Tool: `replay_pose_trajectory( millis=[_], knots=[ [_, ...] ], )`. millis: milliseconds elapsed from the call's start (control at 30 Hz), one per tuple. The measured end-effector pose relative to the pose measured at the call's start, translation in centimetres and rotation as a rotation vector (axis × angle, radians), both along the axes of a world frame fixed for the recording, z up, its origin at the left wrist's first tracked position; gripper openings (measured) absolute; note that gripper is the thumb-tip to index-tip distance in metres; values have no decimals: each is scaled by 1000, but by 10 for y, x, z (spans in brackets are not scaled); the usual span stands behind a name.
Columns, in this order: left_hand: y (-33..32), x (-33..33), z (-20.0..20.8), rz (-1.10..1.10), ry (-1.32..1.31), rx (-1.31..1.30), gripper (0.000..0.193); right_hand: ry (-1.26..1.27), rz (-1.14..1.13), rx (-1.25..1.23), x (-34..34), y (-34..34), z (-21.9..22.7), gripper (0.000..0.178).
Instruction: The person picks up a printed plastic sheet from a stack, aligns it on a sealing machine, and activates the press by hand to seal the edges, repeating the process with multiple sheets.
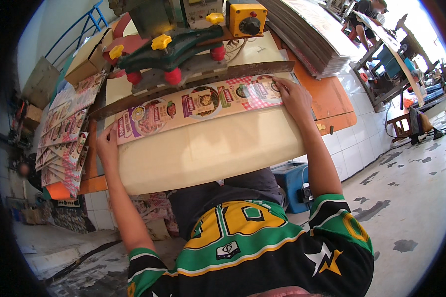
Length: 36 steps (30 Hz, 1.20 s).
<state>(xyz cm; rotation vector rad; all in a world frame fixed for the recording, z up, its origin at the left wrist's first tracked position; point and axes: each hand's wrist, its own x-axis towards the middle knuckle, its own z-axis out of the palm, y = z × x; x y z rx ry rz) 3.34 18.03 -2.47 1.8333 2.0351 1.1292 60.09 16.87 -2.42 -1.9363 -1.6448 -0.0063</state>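
A long printed cardboard strip (176, 110) with food pictures and a pink checked pattern lies across a cream-coloured work surface (208, 148). Its far edge runs along a brown metal guide bar (183, 89). My left hand (107, 144) grips the strip's left end, thumb near the edge. At the right end, my right hand (293, 97) has its fingers bent over the strip's corner. Part of the fingers of both hands is hidden. Behind the bar stands a machine with a dark green base (168, 54), red feet and yellow knobs.
Fanned printed sheets (67, 133) are piled at left, below an open cardboard box (86, 57). A yellow control box (247, 19) sits on the machine. A tall stack of boards (312, 37) stands at right. Farther off, a person (365, 20) is near a bench.
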Motion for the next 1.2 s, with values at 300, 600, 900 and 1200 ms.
replay_pose_trajectory(
  millis=[300,600,900,1200],
  knots=[
    [-53,12,0,-11,-63,-10,30,200,71,-74,-6,-37,19,30],
    [-60,9,-2,-16,-39,19,29,240,69,54,-14,-46,10,29],
    [-61,17,2,15,-49,-3,29,198,49,58,-15,-46,9,29],
    [-61,16,0,23,-32,1,30,182,54,104,-14,-46,6,28]
  ],
)
